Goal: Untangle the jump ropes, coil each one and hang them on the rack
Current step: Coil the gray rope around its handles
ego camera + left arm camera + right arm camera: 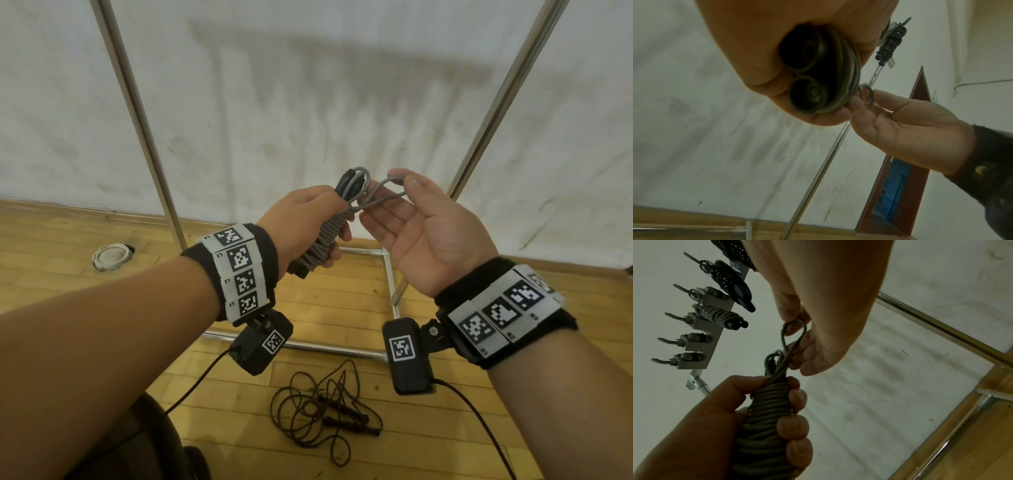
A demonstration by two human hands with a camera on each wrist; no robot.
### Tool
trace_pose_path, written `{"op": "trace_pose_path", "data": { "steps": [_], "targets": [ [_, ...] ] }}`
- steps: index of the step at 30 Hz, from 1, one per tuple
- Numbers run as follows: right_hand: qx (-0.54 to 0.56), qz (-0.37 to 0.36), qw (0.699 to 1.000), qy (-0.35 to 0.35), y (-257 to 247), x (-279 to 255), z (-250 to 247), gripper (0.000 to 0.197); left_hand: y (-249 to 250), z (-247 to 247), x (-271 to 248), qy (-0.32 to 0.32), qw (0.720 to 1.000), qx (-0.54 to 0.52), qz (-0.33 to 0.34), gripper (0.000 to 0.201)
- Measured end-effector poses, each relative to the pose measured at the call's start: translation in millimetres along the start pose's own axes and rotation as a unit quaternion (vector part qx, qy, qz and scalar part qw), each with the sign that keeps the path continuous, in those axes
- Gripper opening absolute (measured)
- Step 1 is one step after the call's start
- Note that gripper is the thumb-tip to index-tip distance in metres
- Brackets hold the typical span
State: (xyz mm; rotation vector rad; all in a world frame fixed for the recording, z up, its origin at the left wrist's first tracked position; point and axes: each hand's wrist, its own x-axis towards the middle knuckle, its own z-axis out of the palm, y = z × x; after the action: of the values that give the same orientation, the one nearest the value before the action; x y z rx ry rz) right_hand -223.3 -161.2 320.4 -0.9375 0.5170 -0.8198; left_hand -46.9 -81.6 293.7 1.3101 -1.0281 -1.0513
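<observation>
— Both wrists are close to me. What can go wrong?
— My left hand (pixel 301 219) grips the grey coiled rope (pixel 323 236); my right hand (pixel 421 222) pinches its loop (pixel 383 192). If this loop slips, the wraps may loosen.
— How many ropes?
— One held, one tangled dark rope (pixel 325 411) on the floor, at least two on the rack (pixel 701 331).

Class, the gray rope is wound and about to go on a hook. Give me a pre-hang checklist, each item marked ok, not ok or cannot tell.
1. Left hand grips the gray rope bundle firmly: ok.
2. Wraps lie tight around the handles: ok.
3. Right hand pinches the free loop for hanging: ok.
4. Loop end locked so the wraps cannot unwind: cannot tell.
5. Free hook on the rack: ok, the lower ones look bare.
6. All ropes coiled: not ok, the dark rope lies loose on the floor.
</observation>
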Motion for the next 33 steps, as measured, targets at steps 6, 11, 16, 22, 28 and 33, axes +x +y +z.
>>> {"op": "trace_pose_path", "data": {
  "steps": [6, 11, 16, 22, 28, 33],
  "targets": [
    [0.041, 0.025, 0.996, 0.072, 2, 0, 8, 0.016, 1, 8, -1, 0.004, 1.0, 0.026, 0.012, 0.025],
    [0.058, 0.074, 0.991, 0.099, 9, 5, 15, 0.015, 0, 15, -2, 0.01, 0.998, 0.062, 0.029, 0.021],
    [-0.002, 0.049, 0.992, 0.115, 16, 9, 18, 0.039, 0, 22, -3, 0.014, 0.995, 0.09, 0.044, 0.016],
    [-0.061, -0.004, 0.987, 0.152, 20, 13, 12, 0.024, 0, 25, -2, 0.04, 0.994, 0.086, 0.049, 0.014],
    [-0.079, -0.035, 0.99, 0.114, 18, 10, 9, 0.024, 1, 24, 3, 0.079, 0.995, 0.03, 0.05, 0.02],
    [-0.124, -0.087, 0.984, 0.094, 17, 9, 8, 0.028, 3, 20, 7, 0.087, 0.995, -0.003, 0.043, 0.025]
  ]
}}
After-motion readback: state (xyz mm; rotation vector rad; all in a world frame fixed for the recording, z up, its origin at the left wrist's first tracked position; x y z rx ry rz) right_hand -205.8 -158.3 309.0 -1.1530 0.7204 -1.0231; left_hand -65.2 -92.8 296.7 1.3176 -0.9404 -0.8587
